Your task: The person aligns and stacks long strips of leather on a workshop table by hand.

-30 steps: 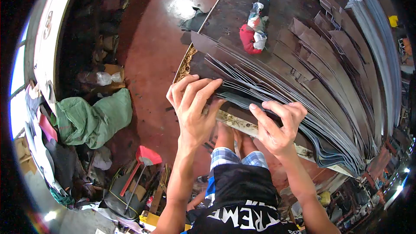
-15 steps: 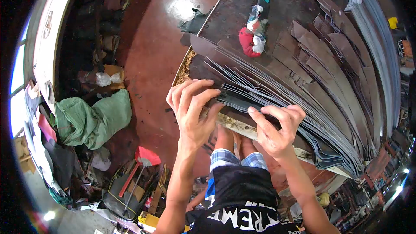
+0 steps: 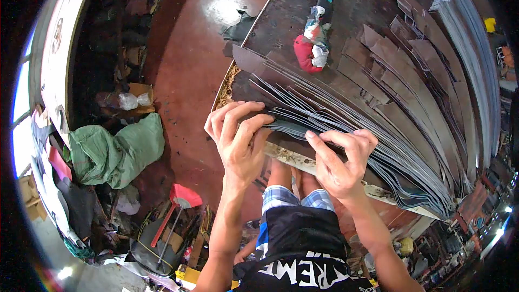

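Observation:
Thin, flexible dark strips (image 3: pixel 294 130) lie in a layered stack along the near edge of the table. My left hand (image 3: pixel 236 138) is closed on their left ends, thumb beneath and fingers curled over the top. Farther along the same strips, my right hand (image 3: pixel 343 162) pinches their near edge between thumb and fingers. Between my hands the layers bow slightly and their edges fan apart. Just beyond them, more long strips (image 3: pixel 346 105) spread from the left corner toward the lower right.
A cloth-wrapped tool (image 3: pixel 312 40) with a red end lies on the dark table (image 3: pixel 281 27). Brown strips (image 3: pixel 400 70) and a grey bundle (image 3: pixel 470 65) fill its right side. On the floor at left are a green sack (image 3: pixel 121 148) and a red dustpan (image 3: pixel 185 197).
Both hands have shifted very slightly left with the strips still held. The layers between them bow a little more. The view has moved slightly.

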The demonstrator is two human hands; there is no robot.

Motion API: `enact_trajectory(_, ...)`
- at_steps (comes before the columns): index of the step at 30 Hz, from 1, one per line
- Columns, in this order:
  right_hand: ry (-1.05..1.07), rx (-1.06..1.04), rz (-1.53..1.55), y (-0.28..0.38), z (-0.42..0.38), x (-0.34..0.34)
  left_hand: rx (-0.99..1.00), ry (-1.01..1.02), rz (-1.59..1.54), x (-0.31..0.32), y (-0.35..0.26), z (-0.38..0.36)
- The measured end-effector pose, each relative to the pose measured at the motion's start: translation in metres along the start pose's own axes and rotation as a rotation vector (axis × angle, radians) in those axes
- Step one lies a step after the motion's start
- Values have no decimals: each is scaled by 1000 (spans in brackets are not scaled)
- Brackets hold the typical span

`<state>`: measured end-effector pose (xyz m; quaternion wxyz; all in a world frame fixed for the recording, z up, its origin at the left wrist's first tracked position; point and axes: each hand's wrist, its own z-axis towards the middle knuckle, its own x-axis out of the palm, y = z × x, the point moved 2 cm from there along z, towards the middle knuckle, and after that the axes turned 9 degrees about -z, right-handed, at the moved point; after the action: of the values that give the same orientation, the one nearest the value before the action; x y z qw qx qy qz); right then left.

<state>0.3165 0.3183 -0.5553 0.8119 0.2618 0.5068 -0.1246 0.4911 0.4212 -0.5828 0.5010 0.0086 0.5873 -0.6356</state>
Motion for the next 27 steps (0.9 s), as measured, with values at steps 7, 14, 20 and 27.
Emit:
enact_trajectory(7,10,4,-5,0,0,-1,-7,3,4,0,0,0)
enact_trajectory(14,49,8,-21,-1,0,-3,-34,12,-23,-2,-4,0)
enact_trajectory(20,43,37,-7,-2,-3,-5,2,18,-11,0,-3,-1)
enact_trajectory(27,40,49,3,0,-2,-5,13,33,-14,-1,-1,-1)
